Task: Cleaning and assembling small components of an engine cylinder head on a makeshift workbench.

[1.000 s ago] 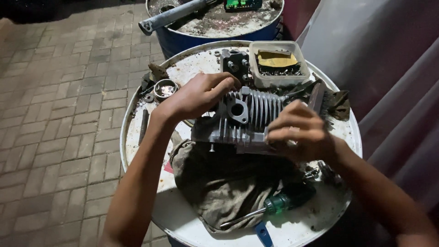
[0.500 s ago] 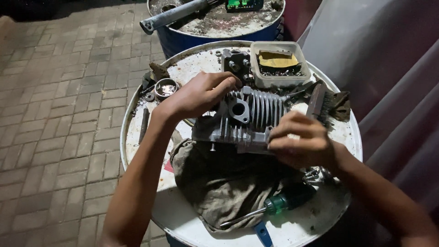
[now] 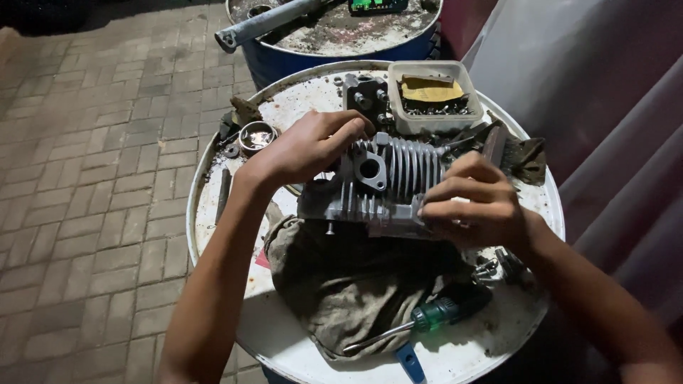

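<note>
Now a finned engine cylinder (image 3: 388,181) is gripped on a white drum top (image 3: 498,334).
It is steadied on a dirty rag (image 3: 348,284) by the left hand (image 3: 306,149), fingers curled over it, and pinched by the right hand (image 3: 473,206); slippage could be caused by the loose rag.

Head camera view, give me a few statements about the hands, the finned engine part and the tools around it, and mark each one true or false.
1. Both hands, left hand and right hand, grip the grey finned engine cylinder. True.
2. The cylinder sits above a dirty rag on a white drum top. True.
3. The green-handled screwdriver is in the right hand. False: it lies on the rag's near edge, untouched.
4. The white tray is empty. False: it holds small metal parts and a yellow piece.
5. The ground beside the drum is grass. False: it is brick paving.
</note>
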